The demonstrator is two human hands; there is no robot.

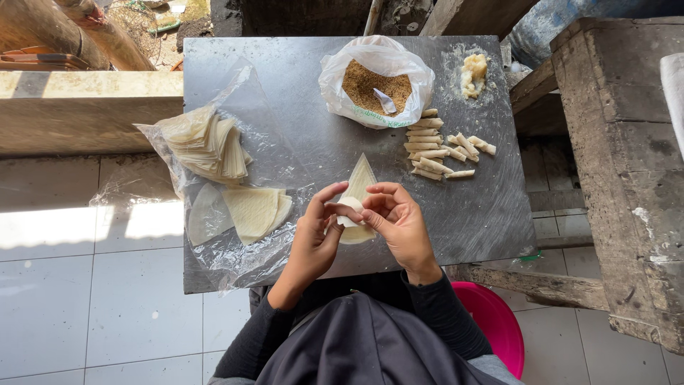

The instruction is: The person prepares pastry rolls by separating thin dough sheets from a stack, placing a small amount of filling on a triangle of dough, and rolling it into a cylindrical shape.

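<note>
Rolling wrappers: a batch done, plenty left.
On the metal bench (285, 71), a stack of wrappers (206, 146) waits left, finished rolls (438, 150) lie far right; left hand (313, 239) and right hand (399, 224) pinch a triangular wrapper (358, 182), grip closed on its near end.

A single head-worn camera looks almost straight down from close above at the metal worktop (285, 128), its far edge at the frame's top, the wearer's lap at the bottom.
</note>
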